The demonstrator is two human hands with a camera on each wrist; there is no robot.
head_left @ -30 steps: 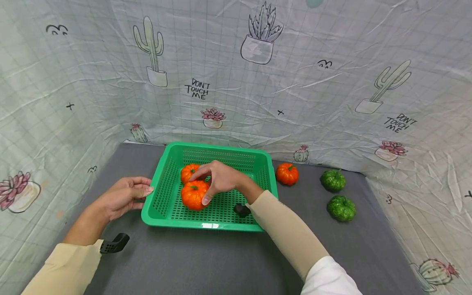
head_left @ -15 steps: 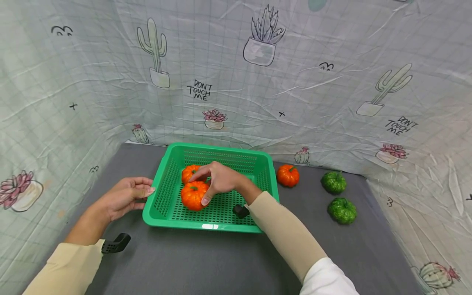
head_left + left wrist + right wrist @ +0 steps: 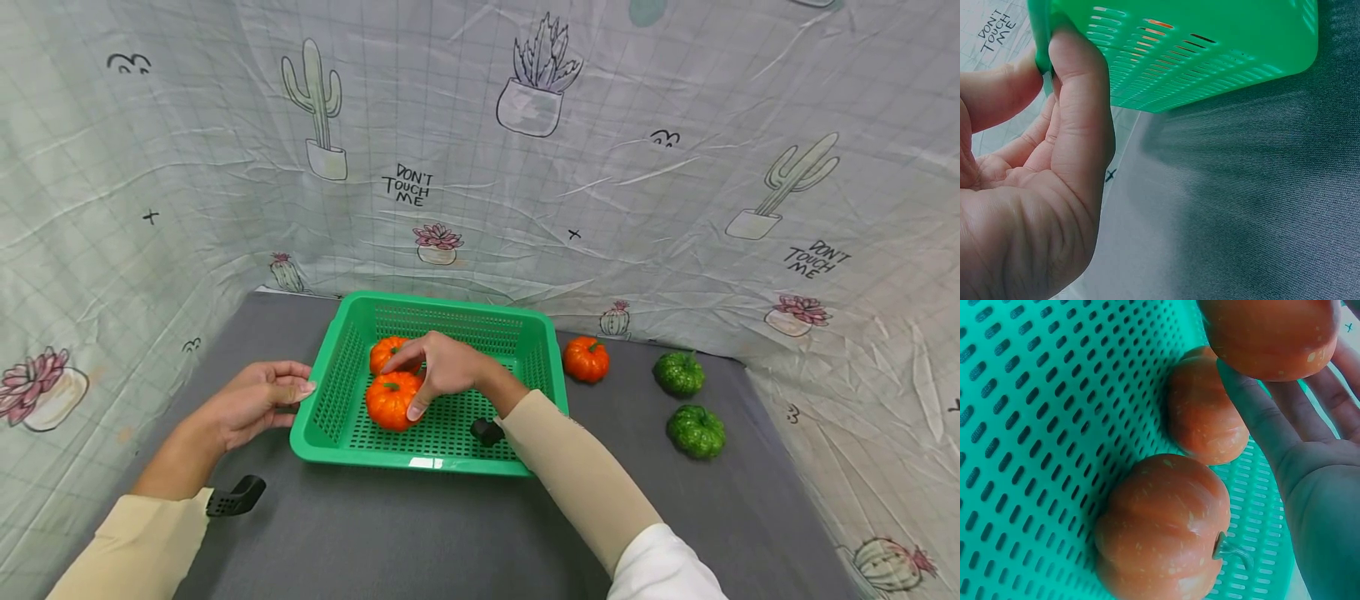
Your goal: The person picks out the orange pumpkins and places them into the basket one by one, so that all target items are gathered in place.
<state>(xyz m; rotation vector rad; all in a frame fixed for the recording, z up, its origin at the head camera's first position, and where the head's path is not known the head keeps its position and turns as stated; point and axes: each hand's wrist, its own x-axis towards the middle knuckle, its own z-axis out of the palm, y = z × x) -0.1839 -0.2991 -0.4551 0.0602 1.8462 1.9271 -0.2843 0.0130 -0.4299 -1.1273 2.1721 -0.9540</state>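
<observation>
So, a green basket [image 3: 360,458] sits on a grey table [image 3: 360,542]

At your far left, the wall cloth [image 3: 60,250] is pale and wrinkly, with thin squares and a pink plant [image 3: 37,371] drawn on it. Next comes your left hand [image 3: 251,400]. Its thumb and fingers pinch the left rim of the basket. Close up, the table looks dark and woven, like cloth, with pale streaks.

In the left part of the basket, your right hand [image 3: 448,364] holds the front orange pumpkin [image 3: 388,404], with thumb and fingers bent round it. You can't see if its bottom touches the basket floor [image 3: 450,433], which is full of little holes. A back orange pumpkin [image 3: 385,357] sits just behind it. Your right wrist view shows one more, a stemmed orange pumpkin [image 3: 1163,525]. Behind the basket, the wall cloth has cactus drawings and says "DON'T TOUCH ME."

Just right of the basket, a loose orange pumpkin [image 3: 587,360] sits on the table. Farther right are a green pumpkin [image 3: 678,373] and, nearer you, a second green pumpkin [image 3: 696,432]. At your far right, the wall cloth goes round that side too, with a round cactus [image 3: 888,563] low down.
</observation>
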